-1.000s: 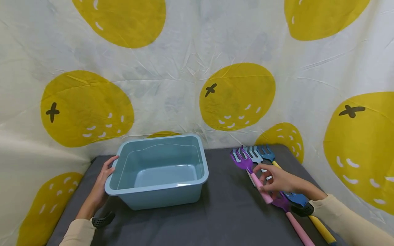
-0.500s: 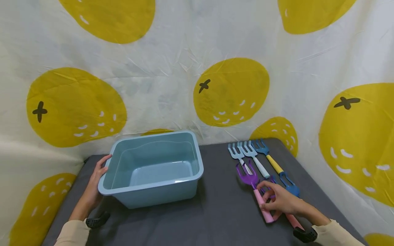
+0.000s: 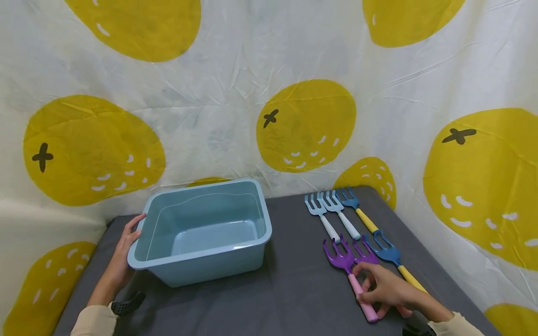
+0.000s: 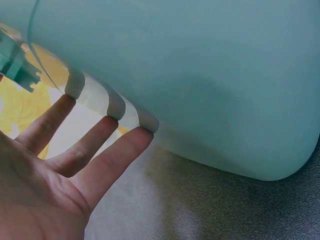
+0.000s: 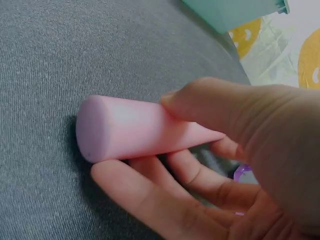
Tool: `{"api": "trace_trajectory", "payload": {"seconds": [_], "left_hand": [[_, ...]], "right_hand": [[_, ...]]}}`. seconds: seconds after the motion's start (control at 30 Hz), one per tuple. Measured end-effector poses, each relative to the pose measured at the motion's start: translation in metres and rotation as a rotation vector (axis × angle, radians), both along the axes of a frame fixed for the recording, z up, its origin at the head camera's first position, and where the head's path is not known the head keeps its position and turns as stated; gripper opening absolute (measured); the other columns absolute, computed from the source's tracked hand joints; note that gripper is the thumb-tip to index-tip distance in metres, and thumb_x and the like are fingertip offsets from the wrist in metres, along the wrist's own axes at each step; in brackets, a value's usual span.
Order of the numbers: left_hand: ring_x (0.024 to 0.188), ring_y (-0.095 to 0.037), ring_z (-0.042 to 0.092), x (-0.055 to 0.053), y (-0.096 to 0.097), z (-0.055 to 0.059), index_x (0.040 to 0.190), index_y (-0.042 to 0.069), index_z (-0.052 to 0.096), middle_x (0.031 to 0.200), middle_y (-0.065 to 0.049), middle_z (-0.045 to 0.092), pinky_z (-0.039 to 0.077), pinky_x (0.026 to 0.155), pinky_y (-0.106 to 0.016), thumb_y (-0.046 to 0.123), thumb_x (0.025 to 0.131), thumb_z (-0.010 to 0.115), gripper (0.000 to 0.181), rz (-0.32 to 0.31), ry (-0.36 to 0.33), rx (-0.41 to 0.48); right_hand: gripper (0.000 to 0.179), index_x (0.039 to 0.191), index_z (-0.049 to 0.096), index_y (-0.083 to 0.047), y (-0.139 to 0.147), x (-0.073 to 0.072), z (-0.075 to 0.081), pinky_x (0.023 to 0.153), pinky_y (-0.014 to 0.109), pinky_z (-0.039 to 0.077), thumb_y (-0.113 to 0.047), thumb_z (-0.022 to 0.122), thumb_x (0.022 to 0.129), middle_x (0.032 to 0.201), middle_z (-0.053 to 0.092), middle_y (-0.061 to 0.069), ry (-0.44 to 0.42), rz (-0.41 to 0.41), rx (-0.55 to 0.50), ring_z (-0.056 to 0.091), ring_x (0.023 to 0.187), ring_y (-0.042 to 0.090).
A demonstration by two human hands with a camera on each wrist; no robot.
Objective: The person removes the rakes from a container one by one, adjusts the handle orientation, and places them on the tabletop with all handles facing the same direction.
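In the head view, my right hand (image 3: 384,290) pinches the pink handle of a purple garden hand fork (image 3: 341,259), whose tines point away from me. The right wrist view shows thumb and fingers on opposite sides of that handle (image 5: 130,127), low against the cloth. Beside it lies a second purple hand fork (image 3: 368,255), its handle mostly hidden by my hand. My left hand (image 3: 122,256) touches the left side of a light-blue plastic basin (image 3: 210,268). In the left wrist view, the fingers (image 4: 112,160) reach out fairly straight with their tips against the basin wall.
Two pale-blue hand forks with white handles (image 3: 330,228) lie farther back. Right of them are two dark-blue forks with yellow handles (image 3: 366,220). A dark grey cloth (image 3: 294,280) covers the table. A fruit-print curtain (image 3: 227,116) hangs behind.
My right hand has brought the purple hand fork from over the pale-blue forks nearer to me, down beside the other purple one. My left hand stays at the basin; the view shifts slightly.
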State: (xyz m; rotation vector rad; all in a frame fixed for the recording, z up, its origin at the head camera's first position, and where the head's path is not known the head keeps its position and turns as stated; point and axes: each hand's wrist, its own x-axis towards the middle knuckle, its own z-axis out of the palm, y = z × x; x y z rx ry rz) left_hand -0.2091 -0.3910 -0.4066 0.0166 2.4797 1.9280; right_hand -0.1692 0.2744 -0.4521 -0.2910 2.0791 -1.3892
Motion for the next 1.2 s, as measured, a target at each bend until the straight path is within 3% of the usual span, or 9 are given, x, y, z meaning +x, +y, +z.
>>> {"api": "trace_trajectory", "payload": {"seconds": [0.4, 0.63, 0.83, 1.07, 1.2], "left_hand": [[0.116, -0.027, 0.049, -0.001, 0.001, -0.002, 0.161, 0.04, 0.016, 0.157, -0.016, 0.012, 0.057, 0.083, -0.032, 0.046, 0.111, 0.029, 0.052, 0.013, -0.018, -0.004], [0.12, -0.033, 0.045, -0.001, -0.001, -0.006, 0.162, 0.039, 0.014, 0.159, -0.017, 0.01, 0.056, 0.083, -0.03, 0.047, 0.111, 0.027, 0.053, 0.017, -0.018, -0.02], [0.114, -0.021, 0.051, 0.002, -0.001, -0.008, 0.162, 0.037, 0.015, 0.158, -0.017, 0.012, 0.056, 0.083, -0.03, 0.046, 0.111, 0.027, 0.053, 0.025, -0.007, -0.019], [0.128, -0.042, 0.037, 0.002, -0.004, -0.004, 0.162, 0.04, 0.011, 0.161, -0.018, 0.008, 0.055, 0.087, -0.036, 0.048, 0.11, 0.026, 0.054, 0.006, -0.038, -0.027], [0.127, -0.039, 0.042, 0.003, -0.012, 0.003, 0.163, 0.036, 0.01, 0.163, -0.021, 0.009, 0.053, 0.09, -0.041, 0.05, 0.11, 0.028, 0.058, -0.023, -0.089, -0.094]], "right_hand": [[0.05, 0.124, 0.053, 0.0, -0.007, 0.0, 0.008, 0.048, 0.043, 0.058, -0.007, 0.082, 0.084, 0.08, 0.062, 0.015, 0.006, -0.034, 0.136, 0.068, 0.063, 0.028], [0.049, 0.124, 0.054, -0.001, -0.008, -0.004, 0.008, 0.049, 0.042, 0.058, -0.005, 0.082, 0.084, 0.081, 0.061, 0.016, -0.04, -0.045, 0.154, 0.068, 0.064, 0.029], [0.049, 0.124, 0.054, -0.002, -0.009, -0.006, 0.01, 0.049, 0.039, 0.058, -0.004, 0.082, 0.084, 0.08, 0.061, 0.016, -0.05, -0.038, 0.173, 0.068, 0.063, 0.029], [0.051, 0.123, 0.054, -0.003, -0.012, -0.01, 0.009, 0.048, 0.036, 0.058, -0.007, 0.084, 0.083, 0.08, 0.061, 0.016, -0.046, -0.035, 0.2, 0.068, 0.063, 0.027], [0.053, 0.123, 0.054, -0.002, -0.011, -0.01, 0.011, 0.048, 0.037, 0.057, -0.011, 0.086, 0.082, 0.079, 0.063, 0.015, -0.027, 0.001, 0.195, 0.066, 0.063, 0.027]]}}
